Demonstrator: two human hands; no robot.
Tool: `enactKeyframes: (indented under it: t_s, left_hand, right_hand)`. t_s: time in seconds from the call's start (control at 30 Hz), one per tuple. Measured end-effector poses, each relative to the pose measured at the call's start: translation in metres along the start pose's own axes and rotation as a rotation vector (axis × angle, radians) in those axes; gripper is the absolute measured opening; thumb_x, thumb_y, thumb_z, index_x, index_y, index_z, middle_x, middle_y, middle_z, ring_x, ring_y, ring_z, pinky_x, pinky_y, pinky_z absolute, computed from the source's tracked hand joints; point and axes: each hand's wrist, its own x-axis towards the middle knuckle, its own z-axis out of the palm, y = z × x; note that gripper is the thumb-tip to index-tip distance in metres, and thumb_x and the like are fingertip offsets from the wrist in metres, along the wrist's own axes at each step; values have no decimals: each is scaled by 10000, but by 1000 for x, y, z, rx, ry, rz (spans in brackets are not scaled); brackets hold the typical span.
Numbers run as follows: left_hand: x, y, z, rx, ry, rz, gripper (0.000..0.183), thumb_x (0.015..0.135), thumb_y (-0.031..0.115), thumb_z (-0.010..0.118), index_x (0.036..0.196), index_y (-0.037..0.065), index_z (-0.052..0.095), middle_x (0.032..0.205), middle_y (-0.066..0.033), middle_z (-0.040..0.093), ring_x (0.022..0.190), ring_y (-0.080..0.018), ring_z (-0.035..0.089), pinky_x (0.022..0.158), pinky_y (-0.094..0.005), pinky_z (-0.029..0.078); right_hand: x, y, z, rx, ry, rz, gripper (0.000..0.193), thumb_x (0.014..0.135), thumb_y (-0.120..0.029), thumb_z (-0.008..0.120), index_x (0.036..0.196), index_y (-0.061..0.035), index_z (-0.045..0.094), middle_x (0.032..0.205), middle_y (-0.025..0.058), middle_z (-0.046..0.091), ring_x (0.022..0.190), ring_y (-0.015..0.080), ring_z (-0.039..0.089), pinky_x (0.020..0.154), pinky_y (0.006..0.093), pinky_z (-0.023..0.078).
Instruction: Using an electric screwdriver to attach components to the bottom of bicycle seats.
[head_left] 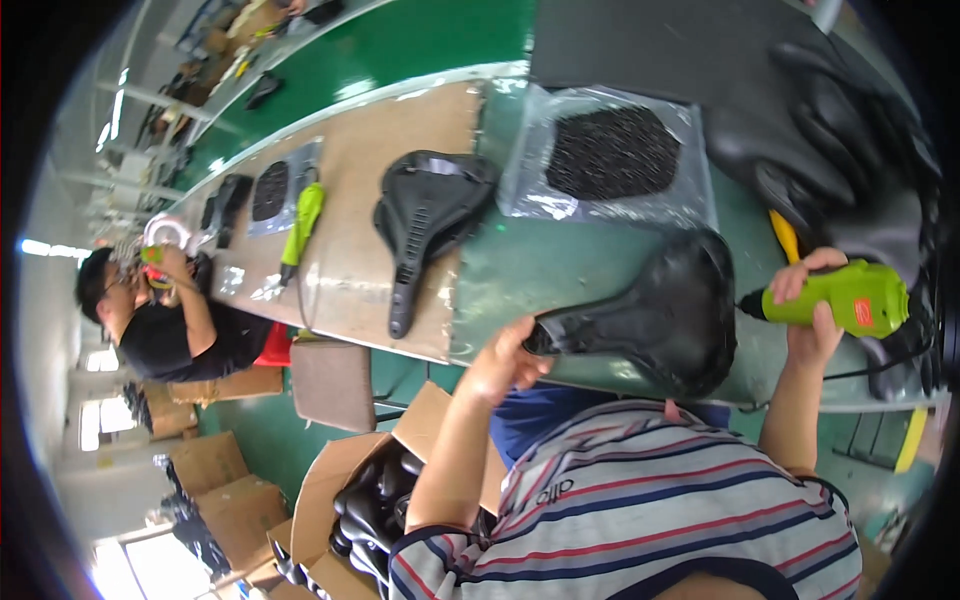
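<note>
The left grip (500, 360) pinches a bike seat (660, 310) by its nose over the near edge of the counter (575, 262), the right grip (816, 343) wraps a green power tool (868, 300), seemingly lining up, next needing steady aim.

You have the black saddle (672, 318) by its narrow nose, its broad end facing right, and the lime-green power driver (850, 300) held sideways, its dark tip just beside that broad end.

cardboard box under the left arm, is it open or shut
Open: the cardboard box has its flaps spread apart, and black saddles show inside.
</note>
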Motion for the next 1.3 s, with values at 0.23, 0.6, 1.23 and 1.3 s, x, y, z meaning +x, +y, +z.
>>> enactKeyframes:
  t_s: [0.23,0.6,1.23,1.3]
  left_hand:
    - [13,57,-47,1065,823,923,389,790,263,644,1129,80,589,1055,-180,582,952,-327,532,825,-383,417]
    - [33,79,-96,1516,807,973,532,718,182,699,1208,72,526,1102,-129,594,955,-235,563,795,-303,438]
    - [28,89,-87,1482,746,827,383,794,92,597,1175,132,568,1034,-138,622,884,-323,556,795,-385,435]
    - [16,97,-69,1455,750,901,365,818,70,549,1178,124,571,1051,-157,614,895,-298,565,801,-361,430]
  right_hand:
    - [-42,-17,-15,-76,134,-18,472,720,-256,641,1031,18,417,705,86,504,628,175,504,605,299,424]
    - [-31,-7,-9,-265,157,40,466,722,-261,652,1030,26,451,683,86,511,614,180,515,604,301,428]
    - [-33,0,-33,-125,255,-19,529,737,-346,669,1042,25,448,684,78,506,609,188,521,615,319,440]
    - [-32,-2,-33,-138,260,-28,525,738,-344,665,1043,25,447,682,79,507,609,186,521,613,320,441]
